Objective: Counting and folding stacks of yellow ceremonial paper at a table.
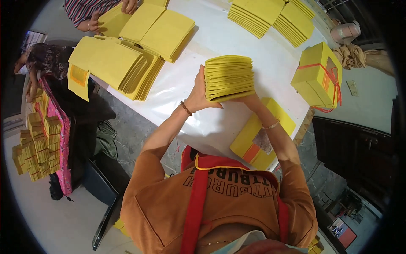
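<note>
Above the white table, I hold a thick stack of yellow folded paper point(229, 77), its many layered edges turned up towards me. My left hand point(199, 95) grips its left side, with the thumb along the near lower edge and the other fingers at the side. My right hand point(250, 100) supports it from the near right corner; most of its fingers are hidden by the stack. Beneath my right forearm lies a yellow packet point(245, 141) with an orange and a dark patch, partly covered by the arm.
Piles of yellow paper point(105, 57) cover the table's left side, where another person's hand point(94, 23) touches a sheet. Fanned yellow stacks point(256, 15) lie at the far right. A yellow bundle tied with red string point(315, 76) stands by the right edge. Banded bundles point(38, 146) are heaped at far left.
</note>
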The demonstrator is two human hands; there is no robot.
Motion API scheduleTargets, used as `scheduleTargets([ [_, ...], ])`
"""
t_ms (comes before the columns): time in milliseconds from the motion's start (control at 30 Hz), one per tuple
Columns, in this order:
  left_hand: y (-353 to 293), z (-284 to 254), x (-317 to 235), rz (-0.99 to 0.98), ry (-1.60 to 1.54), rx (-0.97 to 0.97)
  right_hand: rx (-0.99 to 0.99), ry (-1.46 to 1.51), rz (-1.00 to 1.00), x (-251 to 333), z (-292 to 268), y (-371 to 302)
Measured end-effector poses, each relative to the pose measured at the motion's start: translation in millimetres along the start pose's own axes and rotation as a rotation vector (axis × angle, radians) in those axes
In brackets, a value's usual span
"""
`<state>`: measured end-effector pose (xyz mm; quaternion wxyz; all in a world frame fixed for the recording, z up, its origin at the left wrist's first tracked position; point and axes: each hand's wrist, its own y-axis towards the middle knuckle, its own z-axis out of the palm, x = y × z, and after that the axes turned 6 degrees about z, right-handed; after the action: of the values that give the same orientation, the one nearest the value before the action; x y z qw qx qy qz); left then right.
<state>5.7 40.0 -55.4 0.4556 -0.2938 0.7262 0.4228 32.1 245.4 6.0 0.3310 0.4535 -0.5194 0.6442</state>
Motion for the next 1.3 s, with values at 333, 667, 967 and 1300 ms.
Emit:
scheduleTargets([
  [333,21,-10,-37,0.098,0.235,-0.008,-0.095,-0.120,-0.255,-19,3,6],
  [667,15,-11,-17,-0.101,0.208,0.020,0.002,-0.109,-0.049,-8,-5,11],
  [967,46,-51,-49,0.248,-0.025,0.067,0.000,-0.061,-0.061,-13,-13,18],
  [1300,97,-31,-154,0.113,0.925,0.746,0.043,0.017,-0.221,-29,-18,33],
])
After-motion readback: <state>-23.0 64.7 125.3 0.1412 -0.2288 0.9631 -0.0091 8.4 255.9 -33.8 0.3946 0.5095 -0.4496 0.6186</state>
